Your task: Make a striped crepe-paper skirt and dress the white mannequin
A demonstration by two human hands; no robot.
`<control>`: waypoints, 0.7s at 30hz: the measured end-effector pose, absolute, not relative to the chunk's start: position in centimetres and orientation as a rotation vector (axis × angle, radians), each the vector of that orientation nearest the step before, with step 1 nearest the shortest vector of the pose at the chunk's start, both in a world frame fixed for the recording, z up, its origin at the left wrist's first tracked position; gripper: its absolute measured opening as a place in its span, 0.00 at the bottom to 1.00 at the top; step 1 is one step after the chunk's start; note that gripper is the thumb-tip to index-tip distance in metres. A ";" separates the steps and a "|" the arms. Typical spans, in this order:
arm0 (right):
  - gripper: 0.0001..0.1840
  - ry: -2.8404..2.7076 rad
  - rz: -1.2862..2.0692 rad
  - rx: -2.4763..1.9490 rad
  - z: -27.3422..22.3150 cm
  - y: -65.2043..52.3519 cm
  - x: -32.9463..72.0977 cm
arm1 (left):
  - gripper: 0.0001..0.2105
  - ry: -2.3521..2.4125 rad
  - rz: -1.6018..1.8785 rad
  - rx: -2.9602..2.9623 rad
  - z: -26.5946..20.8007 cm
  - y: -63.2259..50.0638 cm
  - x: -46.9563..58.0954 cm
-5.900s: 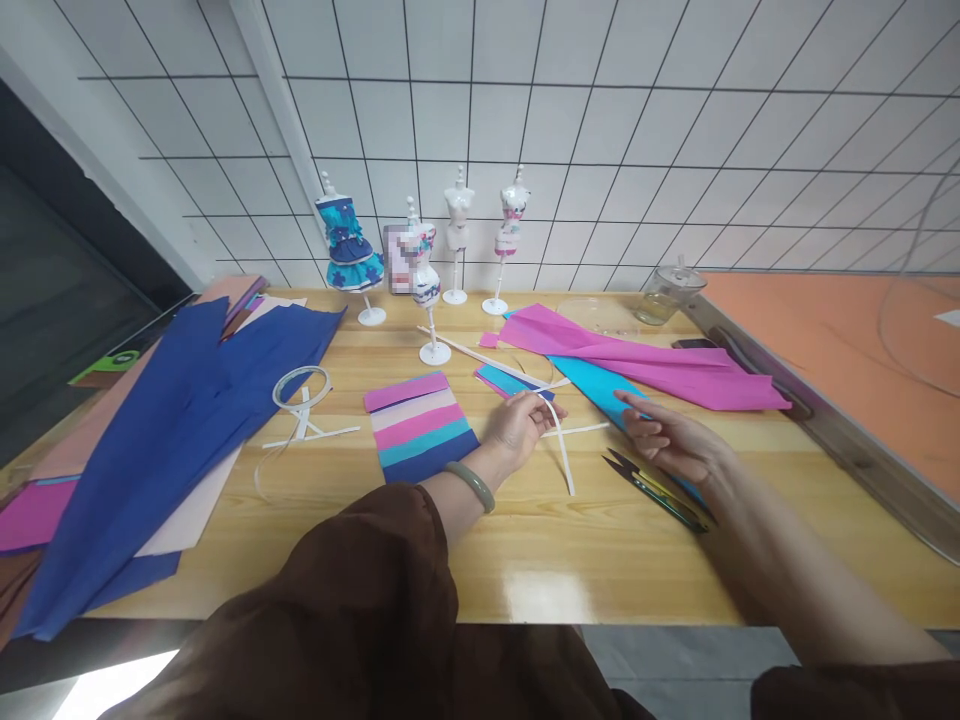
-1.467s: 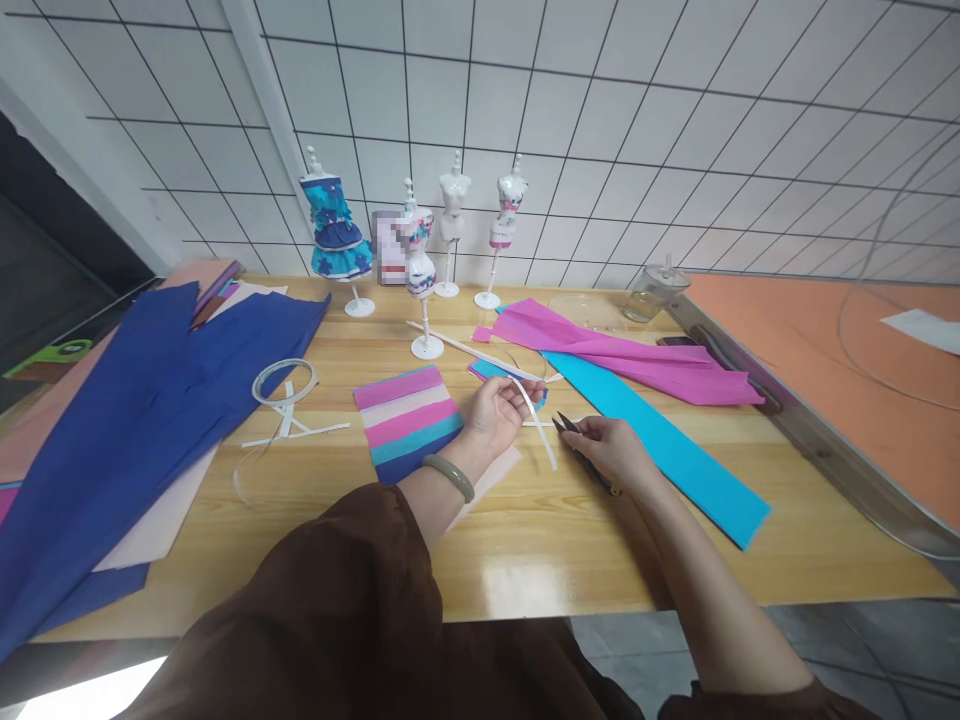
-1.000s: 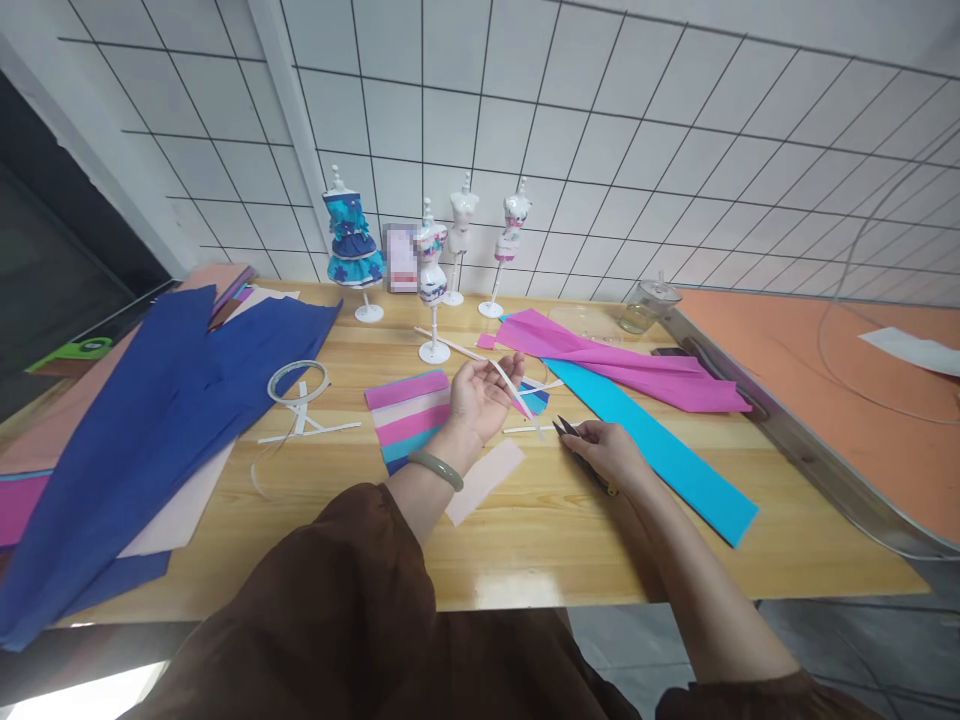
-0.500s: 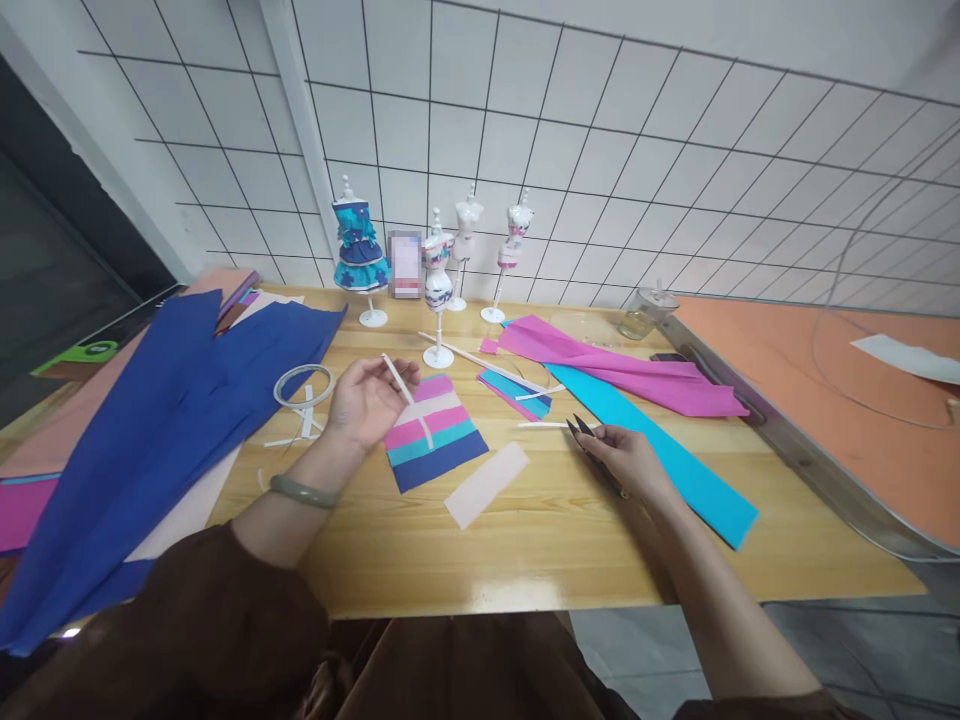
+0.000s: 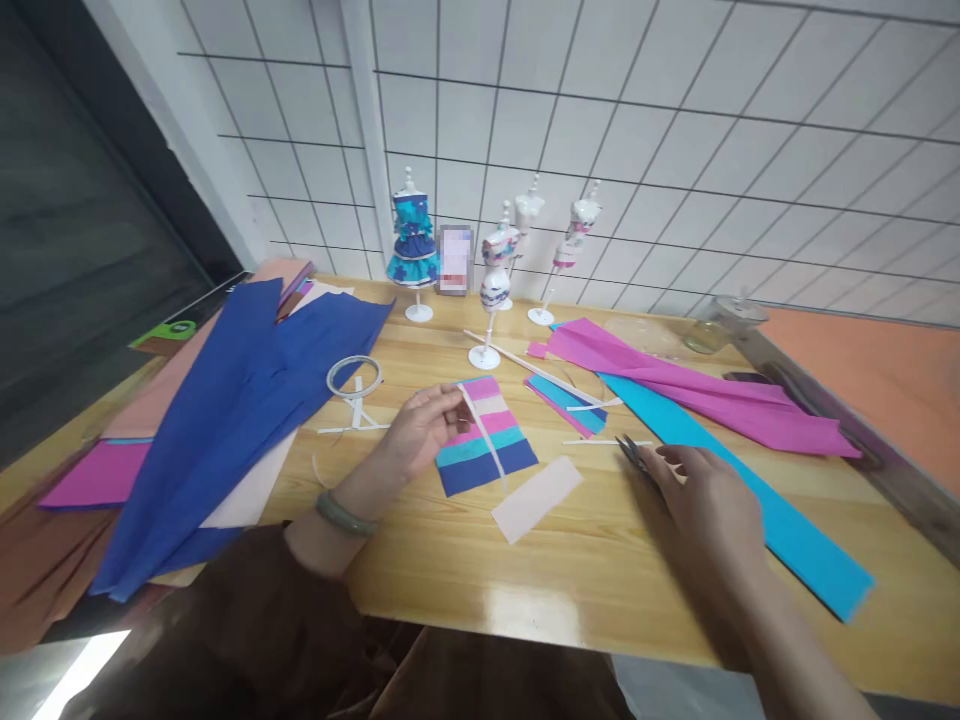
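My left hand [image 5: 426, 430], wearing a green bangle, pinches the top of a thin white strip [image 5: 486, 440]. The strip hangs slanting across a sheet striped in pink, cream, turquoise and navy [image 5: 517, 456]. Just right of that sheet a pale pink rectangle [image 5: 537, 500] lies flat. My right hand [image 5: 709, 505] is closed around small dark scissors [image 5: 634, 457], whose blades point left, over the end of another white strip [image 5: 589, 442]. Whether the blades touch that strip I cannot tell. Part of the scissors is hidden by the fingers.
Small white dress forms [image 5: 493, 285] stand at the back, one in a blue dress [image 5: 413, 240], beside a phone [image 5: 454, 258]. A tape roll [image 5: 354, 378] lies left, near blue sheets [image 5: 195, 400]. Magenta [image 5: 675, 385] and turquoise [image 5: 795, 540] sheets lie right, a glass jar [image 5: 712, 330] behind.
The view has turned left, so everything sits further right. My left fingers have drawn together on the strip. The right hand has turned, showing more of its back, still holding the scissors.
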State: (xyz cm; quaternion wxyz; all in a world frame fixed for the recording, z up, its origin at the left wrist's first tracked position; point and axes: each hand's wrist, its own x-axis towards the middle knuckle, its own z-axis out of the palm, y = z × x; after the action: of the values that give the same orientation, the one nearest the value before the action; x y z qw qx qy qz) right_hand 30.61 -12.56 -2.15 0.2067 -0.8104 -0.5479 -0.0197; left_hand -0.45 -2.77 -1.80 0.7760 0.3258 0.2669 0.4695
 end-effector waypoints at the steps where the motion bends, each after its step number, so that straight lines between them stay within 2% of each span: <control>1: 0.23 -1.489 0.072 -2.202 -1.6 -12.6 29.6 | 0.07 0.573 0.987 0.736 -1.9 -3.0 -0.4; 6: 0.19 -1.408 0.873 -1.712 0.4 -11.9 22.5 | 0.06 0.557 0.946 0.812 -1.9 -3.8 -0.2; 11: 0.19 -1.341 1.402 -1.401 -0.2 -11.2 17.5 | 0.06 0.523 0.964 0.823 -2.0 -4.0 -0.5; 15: 0.14 -1.292 1.497 -1.400 -1.0 -11.5 17.7 | 0.09 0.602 0.943 0.874 -1.7 -3.5 -0.9; 21: 0.16 -1.283 1.463 -1.529 -0.4 -12.2 21.6 | 0.17 0.753 0.735 1.240 -1.4 -3.2 -1.7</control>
State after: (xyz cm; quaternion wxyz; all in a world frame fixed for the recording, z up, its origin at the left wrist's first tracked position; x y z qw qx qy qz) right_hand 21.57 -12.20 -0.38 0.3272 -0.5840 -0.4898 0.5586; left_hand -1.71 -3.21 -1.40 0.6873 0.5538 0.3363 0.3283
